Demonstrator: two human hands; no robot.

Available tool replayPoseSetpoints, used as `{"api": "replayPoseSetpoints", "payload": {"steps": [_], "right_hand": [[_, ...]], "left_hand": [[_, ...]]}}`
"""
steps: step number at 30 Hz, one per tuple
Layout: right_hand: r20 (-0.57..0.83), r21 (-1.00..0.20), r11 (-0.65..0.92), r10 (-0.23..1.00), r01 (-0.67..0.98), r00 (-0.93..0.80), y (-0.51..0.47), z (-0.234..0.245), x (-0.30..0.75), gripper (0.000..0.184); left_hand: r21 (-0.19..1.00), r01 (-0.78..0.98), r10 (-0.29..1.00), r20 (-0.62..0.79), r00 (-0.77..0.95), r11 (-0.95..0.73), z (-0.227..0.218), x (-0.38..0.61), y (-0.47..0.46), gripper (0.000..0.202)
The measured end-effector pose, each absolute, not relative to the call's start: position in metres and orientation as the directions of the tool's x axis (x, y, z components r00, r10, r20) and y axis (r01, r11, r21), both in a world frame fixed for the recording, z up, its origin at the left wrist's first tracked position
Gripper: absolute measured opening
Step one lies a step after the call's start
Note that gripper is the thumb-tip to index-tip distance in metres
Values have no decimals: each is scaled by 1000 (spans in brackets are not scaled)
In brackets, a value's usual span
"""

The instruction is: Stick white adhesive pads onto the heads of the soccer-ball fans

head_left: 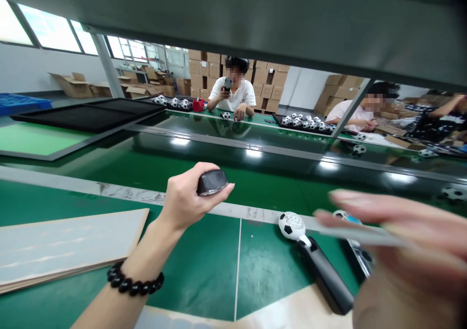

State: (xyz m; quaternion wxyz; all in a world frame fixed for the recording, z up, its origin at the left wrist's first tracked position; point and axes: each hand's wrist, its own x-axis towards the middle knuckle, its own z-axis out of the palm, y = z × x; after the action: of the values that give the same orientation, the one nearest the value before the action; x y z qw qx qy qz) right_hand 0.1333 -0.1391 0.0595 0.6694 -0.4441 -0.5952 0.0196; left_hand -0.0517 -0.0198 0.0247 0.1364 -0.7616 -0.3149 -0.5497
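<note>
My left hand (184,193) is wrapped round a dark rounded casing (213,181), seen end on, and holds it above the green bench. Close to the camera at right, my right hand (416,251) is blurred; thumb and fingers pinch a thin pale flat piece (365,234) that I cannot name. Between the hands lies a handheld fan (292,226) with a football-patterned head and a black handle. Partly hidden behind my right hand is another football-patterned item (359,256) with an open, dark body.
A stack of pale boards (69,246) lies at left. Beyond the bench edge runs a shiny green belt (255,176). Across it, co-workers (233,91) sit near trays of football-patterned pieces (304,122). A metal shelf (233,13) hangs overhead, with black trays (83,115) at far left.
</note>
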Motion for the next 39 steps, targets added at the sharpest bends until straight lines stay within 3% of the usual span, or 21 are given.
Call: {"api": "replayPoseSetpoints", "payload": {"steps": [2,4,6,8,39], "right_hand": [[551,-835,491,735,249,396,-143,72,128,13],[211,-974,228,924,-16,319,-143,81,120,17],[4,-992,26,984,-122,177,-141,86,115,22],[-87,-984,-70,992,-166,94,-138,87,114,23],[-46,-988,-32,995,-148,93,-137,82,117,26]], "left_hand": [[115,561,317,907,277,-820,31,-53,-25,29],[79,455,269,889,370,-887,39,-49,-33,29],[61,367,229,871,435,-928,44,-42,-41,28],[54,312,200,866,457,-949,47,-36,-47,24],[53,280,178,878,444,-958,50,-34,-53,26]]}}
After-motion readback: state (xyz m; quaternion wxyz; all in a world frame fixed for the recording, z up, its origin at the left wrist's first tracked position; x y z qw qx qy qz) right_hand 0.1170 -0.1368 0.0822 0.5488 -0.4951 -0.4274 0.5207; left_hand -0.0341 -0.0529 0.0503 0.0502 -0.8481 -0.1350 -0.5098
